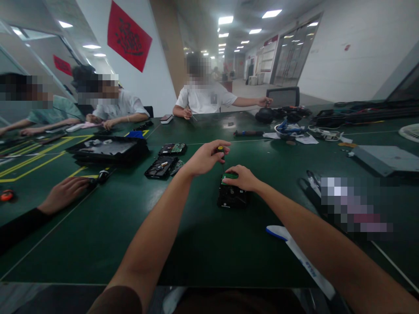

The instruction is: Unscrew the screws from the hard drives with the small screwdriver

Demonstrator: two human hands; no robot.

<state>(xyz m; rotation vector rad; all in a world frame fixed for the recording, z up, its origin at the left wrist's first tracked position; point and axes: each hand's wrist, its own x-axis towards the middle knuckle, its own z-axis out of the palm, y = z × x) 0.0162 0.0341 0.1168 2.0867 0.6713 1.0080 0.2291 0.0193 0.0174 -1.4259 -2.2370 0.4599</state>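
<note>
My left hand point(207, 158) is closed around a screwdriver point(220, 149) with a yellow-topped handle. Its thin shaft points down at the far end of a black hard drive point(231, 197) lying on the green table. A green circuit board point(230, 176) shows on that end of the drive. My right hand point(242, 178) grips the drive there, thumb and fingers against the board; the exact contact under the fingers is hidden. Left of my hands lie another hard drive point(161, 167) with small parts on top and a drive with an exposed circuit board point(173, 149).
A black tray point(108, 150) stands at the left. Nearby rests a co-worker's hand point(70, 192). A white-and-blue strip point(306, 257) lies under my right forearm. A grey metal box point(386, 159) and tangled cables point(290, 127) occupy the right. Several people sit across the table.
</note>
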